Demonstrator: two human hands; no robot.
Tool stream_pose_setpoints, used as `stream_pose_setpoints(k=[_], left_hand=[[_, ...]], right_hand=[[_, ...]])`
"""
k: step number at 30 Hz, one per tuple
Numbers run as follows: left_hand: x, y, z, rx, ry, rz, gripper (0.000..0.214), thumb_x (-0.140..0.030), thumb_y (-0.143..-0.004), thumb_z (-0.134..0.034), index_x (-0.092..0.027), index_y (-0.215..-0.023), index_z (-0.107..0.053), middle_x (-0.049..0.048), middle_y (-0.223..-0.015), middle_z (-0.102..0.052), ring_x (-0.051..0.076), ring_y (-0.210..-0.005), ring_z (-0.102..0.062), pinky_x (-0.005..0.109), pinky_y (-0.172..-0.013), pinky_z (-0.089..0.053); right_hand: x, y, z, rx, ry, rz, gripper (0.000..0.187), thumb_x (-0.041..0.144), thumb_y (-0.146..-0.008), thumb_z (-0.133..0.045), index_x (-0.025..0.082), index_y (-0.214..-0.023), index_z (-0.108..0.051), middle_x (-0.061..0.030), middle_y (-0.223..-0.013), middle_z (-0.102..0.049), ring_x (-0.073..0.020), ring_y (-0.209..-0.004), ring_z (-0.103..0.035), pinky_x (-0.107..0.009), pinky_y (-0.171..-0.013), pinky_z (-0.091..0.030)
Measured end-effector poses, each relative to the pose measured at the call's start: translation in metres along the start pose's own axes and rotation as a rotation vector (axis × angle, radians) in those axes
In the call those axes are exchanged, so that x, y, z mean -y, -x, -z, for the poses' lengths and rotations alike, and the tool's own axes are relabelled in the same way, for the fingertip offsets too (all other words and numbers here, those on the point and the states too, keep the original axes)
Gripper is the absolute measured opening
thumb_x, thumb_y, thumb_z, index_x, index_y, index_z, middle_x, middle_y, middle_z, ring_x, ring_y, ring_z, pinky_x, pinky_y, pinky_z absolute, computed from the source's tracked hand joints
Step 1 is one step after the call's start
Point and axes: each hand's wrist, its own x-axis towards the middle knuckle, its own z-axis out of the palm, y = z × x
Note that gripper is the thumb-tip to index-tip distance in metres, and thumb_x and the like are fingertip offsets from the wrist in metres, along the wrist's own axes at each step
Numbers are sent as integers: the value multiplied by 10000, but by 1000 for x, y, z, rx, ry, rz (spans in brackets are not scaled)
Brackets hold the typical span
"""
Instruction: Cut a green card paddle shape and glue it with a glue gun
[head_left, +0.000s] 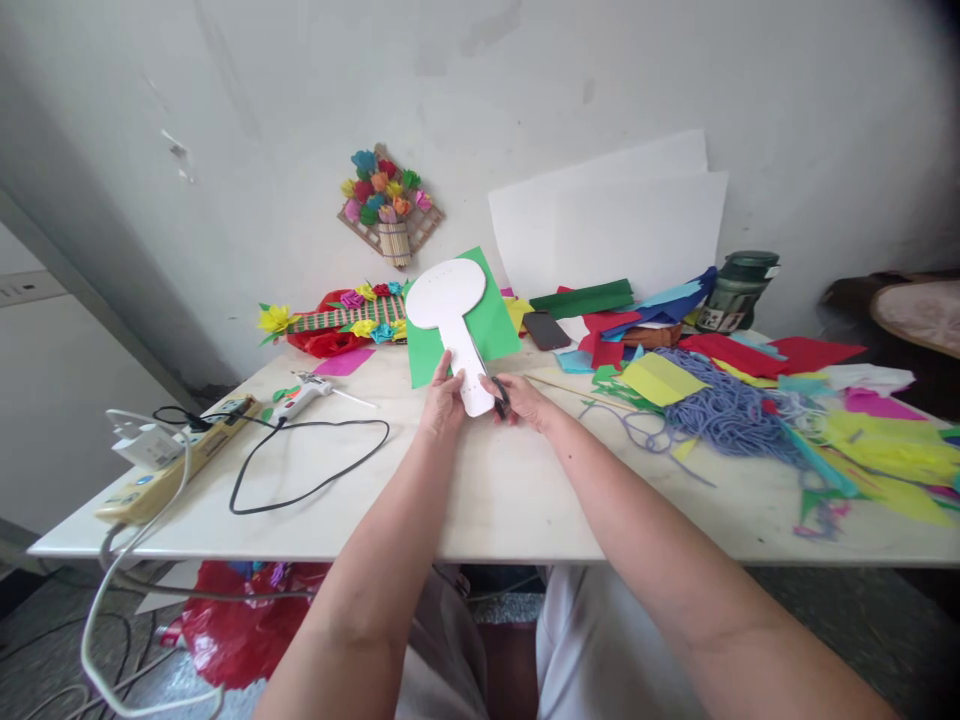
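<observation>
My left hand (444, 397) is closed on the narrow handle of a white paddle-shaped cutout (448, 290), which has an oval top. Behind the cutout lies a sheet of green paper (495, 315), held up together with it above the table. My right hand (523, 400) grips black-handled scissors (501, 397) at the right edge of the cutout's handle. Most of the blades is hidden by the cutout and paper, so I cannot tell how far apart they are.
A glue gun (300, 395) with a looped cord and a power strip (176, 460) lie at left. A flower-decorated piece (337, 318) sits behind. At right are a phone (546, 330), purple-blue yarn (724, 410), coloured paper (664, 378) and a green bottle (739, 290).
</observation>
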Motion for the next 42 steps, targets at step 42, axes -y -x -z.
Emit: stream_pose_setpoints(k=[42], left_hand=[[0,3,-7,-11,-4,-13,640,-10,-681,-589,-253,-1260,-463,7,-834,-654,100,-638,-604,255,-701,-493]], right_hand=[[-11,-6,-3,-23,-48,40,405,567,-741,-547,166,-724,-490,40,-458,-505,-75,-350,-497,-148,-252,-320]])
